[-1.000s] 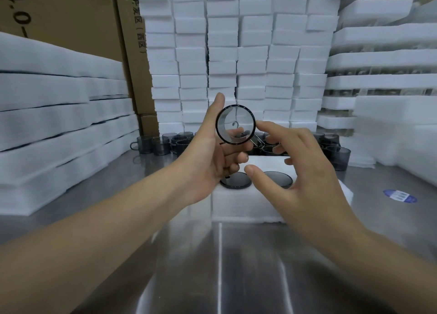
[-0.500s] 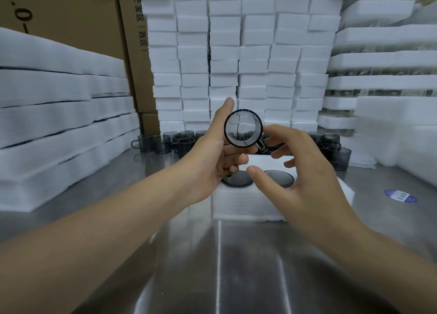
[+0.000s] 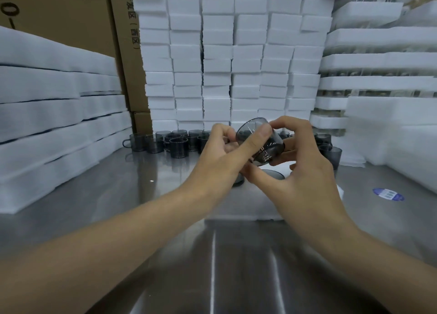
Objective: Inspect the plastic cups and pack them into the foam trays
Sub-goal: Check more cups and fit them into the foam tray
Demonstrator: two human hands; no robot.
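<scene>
Brightly, evenly lit from above. Glares in long white streaks along the steel table. Blurs softly across the foam stacks at both sides; bends straight lines toward the edges. Only faint, diffuse shadows.

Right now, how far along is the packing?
Done: two packed cups sit in the tray. In hand: the left hand and right hand grip a held cup, tilted, above the tray for inspection. Left: seating it, then the loose cups at the back of the table.
</scene>
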